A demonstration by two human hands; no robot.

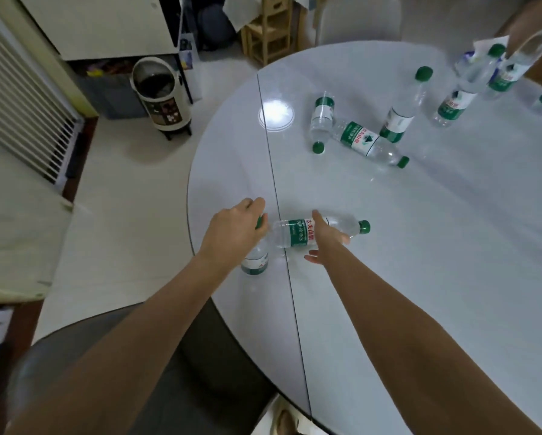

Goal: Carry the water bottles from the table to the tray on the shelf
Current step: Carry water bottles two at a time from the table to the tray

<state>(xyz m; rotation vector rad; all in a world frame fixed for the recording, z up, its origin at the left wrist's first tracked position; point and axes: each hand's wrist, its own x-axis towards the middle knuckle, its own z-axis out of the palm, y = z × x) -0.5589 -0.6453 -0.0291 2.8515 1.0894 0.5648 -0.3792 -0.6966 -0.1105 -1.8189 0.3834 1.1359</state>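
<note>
Water bottles lie and stand across the white desk [389,246]; none has reached the shelf tray, which is outside the head view.

Head view, near edge: my left hand [232,233] is clenched over the top of an upright bottle [255,262] at the desk rim, its green cap just visible between the fingers. My right hand [326,240] wraps a lying bottle [298,235], thumb over the label, cap pointing right. Both grips are grasping; neither bottle looks lifted clear of the desk.

Head view, middle: two bottles [368,142] lie touching, and one upright bottle [403,111] stands just beside them.

Head view, far right corner: several more bottles [451,105] cluster near a second person's hand [527,29], which holds one.

Judgement: the task is at an early stage. I have the first pair in hand; the carry and placement are not yet done, and the remaining bottles need further trips.
</note>
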